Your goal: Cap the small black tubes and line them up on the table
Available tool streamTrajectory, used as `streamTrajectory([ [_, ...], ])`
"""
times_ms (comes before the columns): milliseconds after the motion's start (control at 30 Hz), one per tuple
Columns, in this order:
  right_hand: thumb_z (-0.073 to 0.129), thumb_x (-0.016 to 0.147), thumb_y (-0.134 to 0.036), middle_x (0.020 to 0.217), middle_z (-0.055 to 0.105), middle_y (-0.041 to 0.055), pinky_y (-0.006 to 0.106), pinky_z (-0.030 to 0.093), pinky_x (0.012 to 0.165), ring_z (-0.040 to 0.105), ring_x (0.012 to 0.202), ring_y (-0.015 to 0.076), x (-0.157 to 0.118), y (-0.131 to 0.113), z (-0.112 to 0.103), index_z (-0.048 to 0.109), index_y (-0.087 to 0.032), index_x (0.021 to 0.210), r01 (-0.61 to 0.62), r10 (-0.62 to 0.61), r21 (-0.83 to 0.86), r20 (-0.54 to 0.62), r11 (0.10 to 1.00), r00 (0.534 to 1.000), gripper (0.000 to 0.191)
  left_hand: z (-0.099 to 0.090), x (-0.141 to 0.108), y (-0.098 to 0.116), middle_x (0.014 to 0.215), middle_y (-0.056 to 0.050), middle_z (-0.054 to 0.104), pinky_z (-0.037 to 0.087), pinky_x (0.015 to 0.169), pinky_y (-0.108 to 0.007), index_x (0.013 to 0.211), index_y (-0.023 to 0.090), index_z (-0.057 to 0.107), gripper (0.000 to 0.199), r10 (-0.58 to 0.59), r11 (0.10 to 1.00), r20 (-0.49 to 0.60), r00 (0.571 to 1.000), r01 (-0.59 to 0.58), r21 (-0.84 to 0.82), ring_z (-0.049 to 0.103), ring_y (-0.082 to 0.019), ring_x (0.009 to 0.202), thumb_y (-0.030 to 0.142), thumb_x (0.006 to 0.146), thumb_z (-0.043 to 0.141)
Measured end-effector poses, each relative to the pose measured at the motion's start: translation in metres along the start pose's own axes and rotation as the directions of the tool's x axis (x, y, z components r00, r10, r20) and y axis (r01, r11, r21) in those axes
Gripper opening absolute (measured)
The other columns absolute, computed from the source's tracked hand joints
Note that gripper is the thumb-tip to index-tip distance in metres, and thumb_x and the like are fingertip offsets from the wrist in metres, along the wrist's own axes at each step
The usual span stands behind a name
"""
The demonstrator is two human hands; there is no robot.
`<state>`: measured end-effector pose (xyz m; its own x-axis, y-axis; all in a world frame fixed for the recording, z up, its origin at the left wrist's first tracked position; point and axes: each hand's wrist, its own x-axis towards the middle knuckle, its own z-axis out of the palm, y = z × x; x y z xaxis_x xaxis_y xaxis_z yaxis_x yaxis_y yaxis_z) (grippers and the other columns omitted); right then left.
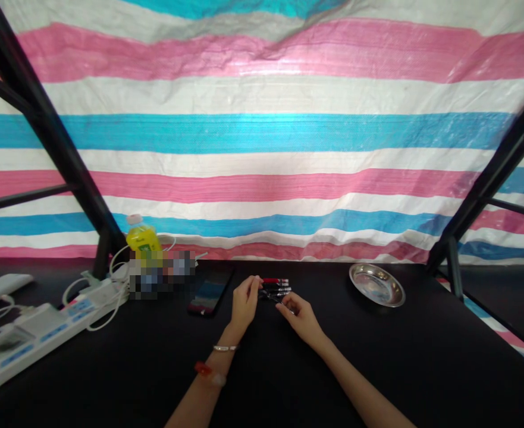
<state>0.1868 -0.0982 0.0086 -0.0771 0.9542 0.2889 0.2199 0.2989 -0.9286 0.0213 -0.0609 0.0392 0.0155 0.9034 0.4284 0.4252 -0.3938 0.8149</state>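
Several pens lie side by side on the black table. A red pen [276, 281] is farthest back, and darker pens [283, 292] with silvery ends are in front of it. My left hand [244, 298] is at their left ends, its thumb and fingers closed in a pinch around pen ends that they partly cover. My right hand [303, 319] is at the right, thumb and fingers closed on the near end of a slanted dark pen [276, 297]. The far end of this pen reaches toward my left fingertips. Small details of the pens are too dark to make out.
A dark phone [210, 292] lies left of my left hand. Farther left are a yellow bottle [144, 242], a white power strip [47, 339] with plugs and cables, and a blurred-out patch. A round metal dish [376, 286] stands at the right. Behind hangs a striped sheet [262, 137] between black frame bars.
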Motion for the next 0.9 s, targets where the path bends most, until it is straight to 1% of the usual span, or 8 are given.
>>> streamTrajectory([
  [100,0.06,0.076,-0.051,0.05,0.035,-0.0079,0.022,0.023,0.043,0.03,0.045,0.0072,0.002,0.004,-0.001,0.05,-0.019,0.068,-0.03,0.034,0.098,-0.042,0.995,0.999,0.034,0.004,-0.003,0.005,0.061,-0.001,0.06,0.044,0.056,-0.023,0.07,0.018,0.059,0.044,-0.014,0.998,0.116,0.993,0.021,-0.056,0.054,-0.012,0.055,0.05,0.088,0.035],
  [200,0.061,0.074,-0.054,0.047,0.036,-0.0087,0.021,0.02,0.038,0.028,0.039,0.0057,0.004,0.007,-0.002,0.05,-0.019,0.068,-0.074,0.087,0.177,-0.066,0.981,0.994,0.037,0.012,-0.006,0.005,0.054,0.001,0.056,0.038,0.045,-0.021,0.066,0.016,0.057,0.045,-0.085,0.979,0.231,0.969,0.124,-0.161,0.047,-0.009,0.042,0.055,0.084,0.041],
  [267,0.062,0.073,-0.055,0.046,0.036,-0.0093,0.021,0.019,0.037,0.028,0.037,0.0049,0.004,0.007,-0.002,0.05,-0.019,0.068,-0.094,0.112,0.22,-0.072,0.971,0.991,0.038,0.018,-0.008,0.004,0.05,0.002,0.055,0.032,0.037,-0.02,0.068,0.016,0.057,0.046,-0.165,0.944,0.337,0.927,0.248,-0.218,0.044,-0.007,0.036,0.057,0.081,0.043],
  [333,0.062,0.072,-0.055,0.047,0.039,-0.009,0.02,0.018,0.035,0.028,0.036,0.0044,0.004,0.005,-0.003,0.05,-0.019,0.069,-0.102,0.121,0.246,-0.063,0.964,0.991,0.039,0.025,-0.01,0.003,0.047,0.003,0.055,0.026,0.031,-0.019,0.071,0.015,0.057,0.048,-0.239,0.895,0.452,0.859,0.376,-0.241,0.043,-0.007,0.031,0.06,0.079,0.044],
  [400,0.063,0.072,-0.056,0.049,0.044,-0.0075,0.02,0.019,0.035,0.03,0.036,0.0039,0.005,0.002,-0.002,0.05,-0.018,0.068,-0.101,0.116,0.254,-0.042,0.962,0.992,0.039,0.031,-0.013,0.003,0.045,0.001,0.055,0.025,0.029,-0.018,0.067,0.014,0.056,0.051,-0.27,0.863,0.538,0.798,0.449,-0.233,0.044,-0.008,0.03,0.062,0.078,0.042],
  [433,0.063,0.071,-0.056,0.05,0.046,-0.0068,0.02,0.019,0.034,0.03,0.036,0.0038,0.004,0.001,-0.002,0.05,-0.018,0.068,-0.1,0.111,0.255,-0.032,0.962,0.993,0.04,0.033,-0.014,0.003,0.044,0.001,0.054,0.026,0.029,-0.018,0.062,0.013,0.056,0.054,-0.272,0.859,0.563,0.781,0.461,-0.225,0.045,-0.008,0.03,0.063,0.078,0.04],
  [567,0.062,0.072,-0.055,0.049,0.05,-0.0059,0.02,0.018,0.035,0.032,0.036,0.0043,0.004,0.0,0.0,0.05,-0.018,0.068,-0.098,0.098,0.269,0.011,0.958,0.995,0.039,0.037,-0.016,0.003,0.038,-0.001,0.05,0.03,0.03,-0.019,0.048,0.013,0.054,0.063,-0.279,0.866,0.582,0.764,0.462,-0.191,0.044,-0.008,0.03,0.065,0.078,0.035],
  [900,0.063,0.072,-0.054,0.05,0.05,-0.0057,0.02,0.021,0.036,0.033,0.038,0.0048,0.007,0.013,0.0,0.053,-0.017,0.071,-0.089,0.092,0.215,-0.002,0.972,0.996,0.038,0.039,-0.015,0.004,0.036,0.001,0.049,0.029,0.03,-0.019,0.049,0.015,0.052,0.058,-0.299,0.872,0.543,0.784,0.456,-0.179,0.042,-0.008,0.028,0.063,0.079,0.037],
])
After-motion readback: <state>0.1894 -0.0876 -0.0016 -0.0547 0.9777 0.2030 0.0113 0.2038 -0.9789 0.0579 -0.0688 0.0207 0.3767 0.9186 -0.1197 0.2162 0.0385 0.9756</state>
